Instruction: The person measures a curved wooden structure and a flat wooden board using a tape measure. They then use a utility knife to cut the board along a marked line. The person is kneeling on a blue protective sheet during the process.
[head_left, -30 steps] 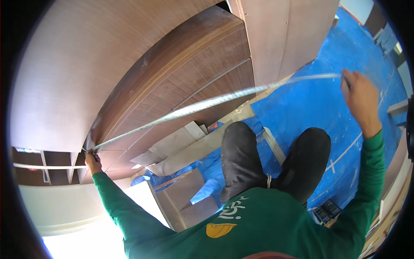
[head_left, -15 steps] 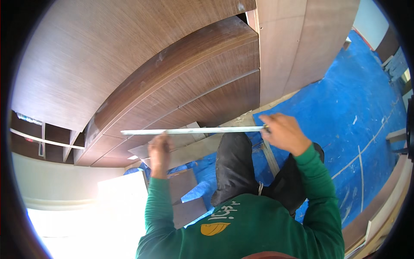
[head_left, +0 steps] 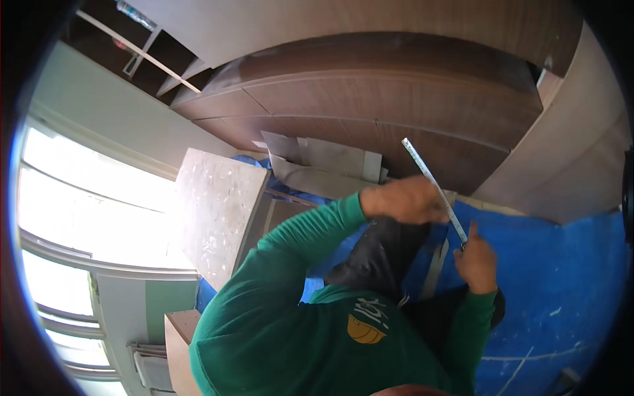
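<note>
My right hand (head_left: 477, 265) is closed around the dark case of a tape measure, with one finger stretched up along its white blade (head_left: 422, 166). The blade sticks out from the hand, slanting up and left toward the cabinet front. My left hand (head_left: 404, 200) reaches across to the blade, its blurred fingers lying against or just beside it partway along. Whether they grip the blade cannot be made out. Most of the tape case is hidden in my right hand.
A curved brown wood cabinet (head_left: 317, 96) runs across the far side. Flat grey boards (head_left: 323, 158) lean at its foot. A pale, stained board or box (head_left: 218, 211) stands at left by bright windows. Blue sheeting (head_left: 555, 264) covers the floor.
The view has turned, bringing more windows into sight at left. The blade has swung from level to slanting, and less of it shows. My left hand has crossed rightward, nearer my right hand.
</note>
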`<state>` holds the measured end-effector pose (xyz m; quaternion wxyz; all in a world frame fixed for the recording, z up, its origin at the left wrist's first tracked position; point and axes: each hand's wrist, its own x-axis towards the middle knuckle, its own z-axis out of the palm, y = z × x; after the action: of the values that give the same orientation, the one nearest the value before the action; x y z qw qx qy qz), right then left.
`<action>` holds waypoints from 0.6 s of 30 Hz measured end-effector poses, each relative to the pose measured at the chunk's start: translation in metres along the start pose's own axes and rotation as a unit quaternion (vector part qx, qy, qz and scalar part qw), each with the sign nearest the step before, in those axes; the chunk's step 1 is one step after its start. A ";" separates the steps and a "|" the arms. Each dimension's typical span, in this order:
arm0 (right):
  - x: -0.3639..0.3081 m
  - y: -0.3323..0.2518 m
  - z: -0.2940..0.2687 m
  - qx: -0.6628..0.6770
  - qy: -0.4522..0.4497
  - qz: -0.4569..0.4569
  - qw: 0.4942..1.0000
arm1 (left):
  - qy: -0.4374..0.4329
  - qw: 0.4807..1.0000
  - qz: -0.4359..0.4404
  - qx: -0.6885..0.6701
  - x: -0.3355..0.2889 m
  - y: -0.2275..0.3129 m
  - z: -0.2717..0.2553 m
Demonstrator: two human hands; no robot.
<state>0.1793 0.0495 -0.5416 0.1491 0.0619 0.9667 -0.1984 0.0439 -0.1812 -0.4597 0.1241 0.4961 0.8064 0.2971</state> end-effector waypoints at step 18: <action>-0.008 -0.012 0.004 0.009 -0.016 -0.047 0.999 | -0.059 0.984 0.134 0.099 0.147 0.040 -0.057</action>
<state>0.1864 0.0365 -0.5384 0.1544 0.0147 0.9644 -0.2144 -0.0253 -0.0601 -0.3760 0.0808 0.6264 0.7491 0.1999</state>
